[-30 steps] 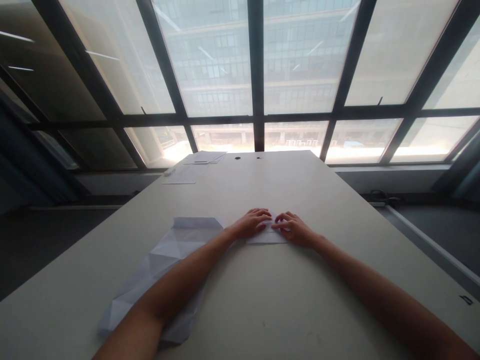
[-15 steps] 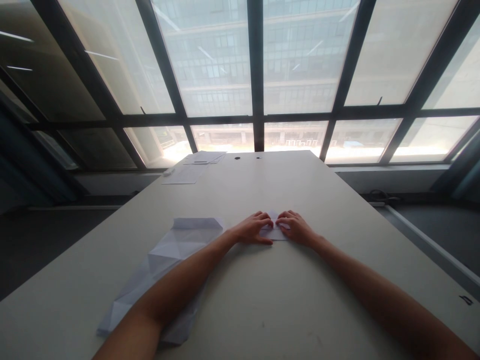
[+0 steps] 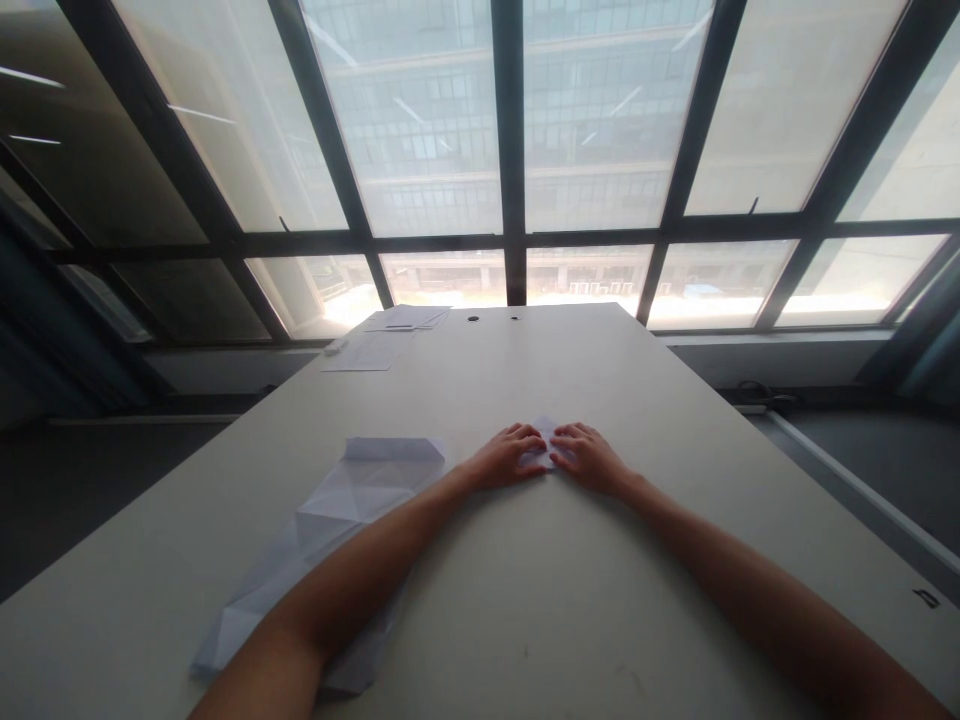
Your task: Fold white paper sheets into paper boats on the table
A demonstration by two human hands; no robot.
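Observation:
A small folded white paper (image 3: 546,455) lies on the table between my two hands, mostly covered by them. My left hand (image 3: 511,455) grips its left side, with bent fingers on top and the thumb at the near edge. My right hand (image 3: 586,456) has hold of the right side, its fingers curled over the paper and the thumb close to the fold. The exact finger contact is too small to make out. Under and beside my left forearm lies a larger creased white sheet (image 3: 337,505), its far edge folded up.
The long white table (image 3: 600,600) reaches to the windows. At its far left are several flat paper sheets (image 3: 364,352) and a small white object (image 3: 334,348). Two round holes sit near the far edge. A small dark mark (image 3: 925,598) is at the right edge.
The near part of the small paper, flat and showing below my fingers before, is now folded up or away. My left thumb has moved up, and both hands have drawn slightly closer together.

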